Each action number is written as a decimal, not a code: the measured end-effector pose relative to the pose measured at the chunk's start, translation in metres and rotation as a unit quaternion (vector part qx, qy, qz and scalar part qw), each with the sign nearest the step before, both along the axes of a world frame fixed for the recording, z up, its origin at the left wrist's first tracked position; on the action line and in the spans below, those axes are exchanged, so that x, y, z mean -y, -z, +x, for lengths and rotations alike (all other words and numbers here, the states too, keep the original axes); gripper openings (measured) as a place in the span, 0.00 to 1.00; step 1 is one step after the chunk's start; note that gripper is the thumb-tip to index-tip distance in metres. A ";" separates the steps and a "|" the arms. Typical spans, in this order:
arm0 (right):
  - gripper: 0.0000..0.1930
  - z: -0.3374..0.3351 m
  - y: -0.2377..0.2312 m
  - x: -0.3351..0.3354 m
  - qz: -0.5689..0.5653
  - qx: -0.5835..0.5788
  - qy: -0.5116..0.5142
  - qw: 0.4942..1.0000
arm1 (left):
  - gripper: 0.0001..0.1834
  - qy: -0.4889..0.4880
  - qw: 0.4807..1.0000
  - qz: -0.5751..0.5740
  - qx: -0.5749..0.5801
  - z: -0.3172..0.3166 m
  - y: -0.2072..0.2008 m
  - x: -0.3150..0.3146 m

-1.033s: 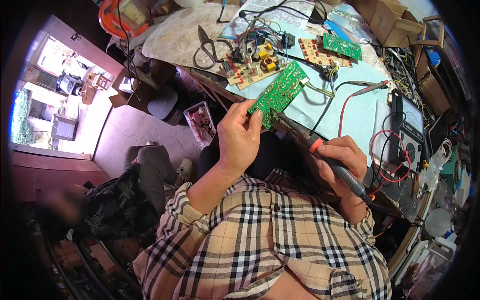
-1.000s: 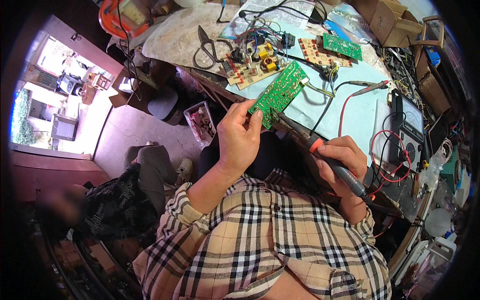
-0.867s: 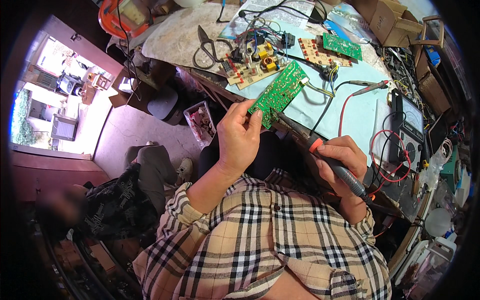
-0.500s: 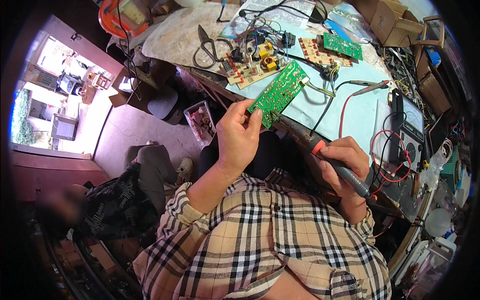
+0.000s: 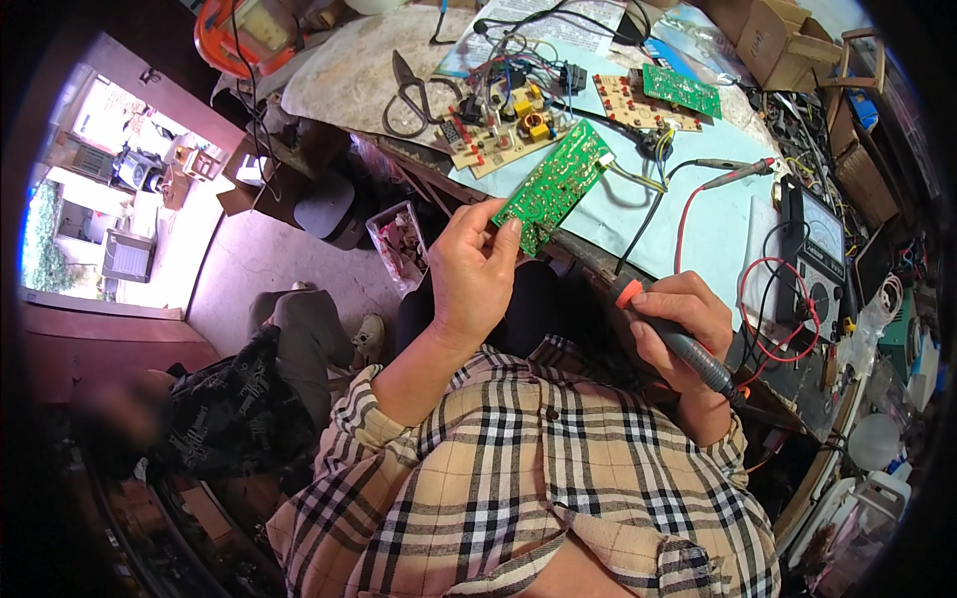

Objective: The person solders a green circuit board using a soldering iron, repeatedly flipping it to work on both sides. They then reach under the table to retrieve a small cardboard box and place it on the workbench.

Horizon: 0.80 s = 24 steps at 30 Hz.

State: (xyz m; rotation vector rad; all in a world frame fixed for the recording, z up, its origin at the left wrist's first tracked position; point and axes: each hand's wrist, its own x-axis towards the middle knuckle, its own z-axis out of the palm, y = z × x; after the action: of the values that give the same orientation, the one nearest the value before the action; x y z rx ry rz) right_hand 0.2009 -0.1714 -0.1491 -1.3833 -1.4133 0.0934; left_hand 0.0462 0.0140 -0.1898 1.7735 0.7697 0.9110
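Observation:
My left hand pinches the lower left end of a green circuit board, thumb on top, and holds it tilted off the table's front edge. The board's solder side faces me, and a white plug with thin wires joins its far right corner. In my right hand is a soldering iron with a dark grey handle and an orange collar. Its shaft points up and left toward the board's lower edge. The tip lies at or very near the board; whether it touches, I cannot tell.
Behind the board lie a tan board with yellow parts, scissors and a second green board. Test probes and an analogue multimeter are on the right. A person in dark clothes is at the left.
The soldering iron has moved slightly left, bringing its tip to the board's lower edge. My left hand and the board have hardly shifted.

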 end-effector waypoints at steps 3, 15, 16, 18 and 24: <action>0.15 0.000 0.001 0.000 -0.002 0.000 0.001 1.000 | 0.12 -0.004 1.000 -0.019 0.001 0.000 -0.003 0.002; 0.13 0.001 0.001 0.001 0.020 -0.003 0.021 1.000 | 0.11 0.005 0.993 -0.109 0.039 0.001 -0.007 0.002; 0.13 0.001 0.000 0.001 0.019 -0.003 0.022 1.000 | 0.11 0.007 0.993 -0.112 0.036 0.000 -0.008 0.002; 0.13 0.001 0.001 0.002 0.016 -0.004 0.025 1.000 | 0.11 0.012 0.992 -0.118 0.032 0.000 -0.009 0.001; 0.13 0.001 0.001 0.001 0.013 -0.011 0.036 0.999 | 0.10 0.014 0.992 -0.123 0.032 0.000 -0.010 0.001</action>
State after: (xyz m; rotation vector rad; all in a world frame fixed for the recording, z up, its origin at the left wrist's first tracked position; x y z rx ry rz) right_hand 0.2014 -0.1728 -0.1498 -1.4054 -1.3412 0.0431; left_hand 0.0461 0.0132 -0.1798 1.5292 0.7792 0.8139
